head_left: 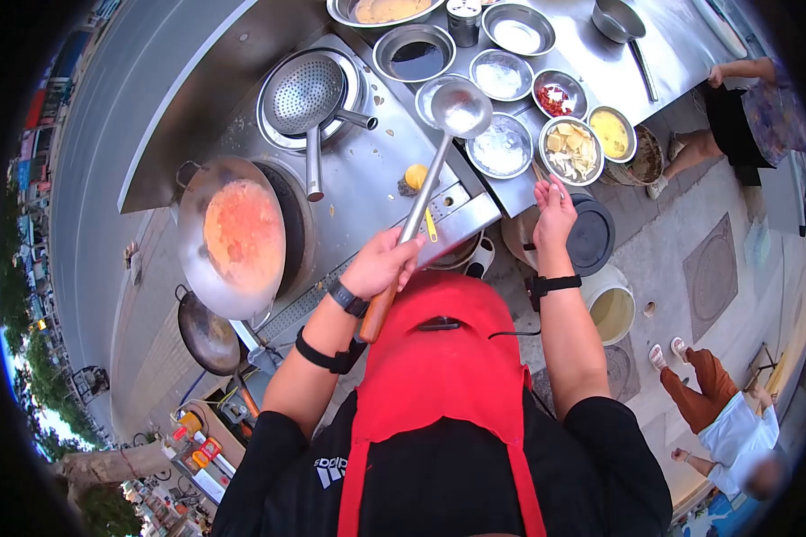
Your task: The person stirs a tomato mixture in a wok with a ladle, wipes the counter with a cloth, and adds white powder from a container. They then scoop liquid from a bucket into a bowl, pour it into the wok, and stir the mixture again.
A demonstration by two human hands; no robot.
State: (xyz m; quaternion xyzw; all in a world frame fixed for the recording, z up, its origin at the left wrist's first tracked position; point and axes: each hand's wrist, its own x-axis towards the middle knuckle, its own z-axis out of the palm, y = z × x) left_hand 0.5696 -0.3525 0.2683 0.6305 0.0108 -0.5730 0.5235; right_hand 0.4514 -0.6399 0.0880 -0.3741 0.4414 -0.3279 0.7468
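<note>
My left hand [385, 263] is wrapped around the wooden-ended handle of a long metal ladle [427, 183]. The ladle's round head is over the metal bowls at the back of the counter. My right hand [554, 213] is pinched closed just below a bowl of sliced yellow and white pieces [571, 150]. Thin brown sticks [538, 174] show at its fingertips; what the fingers grip is not clear. To the left, a large wok [199, 259] holds steaming reddish-orange food [244, 224] over a burner.
A perforated strainer [304, 93] rests on a round pan. Bowls hold white powder [500, 146], chopped red pieces [556, 100], yellow liquid [609, 134] and dark liquid [416, 60]. A second wok [208, 333] is lower left. Buckets [611, 307] and two people [721, 421] are to the right.
</note>
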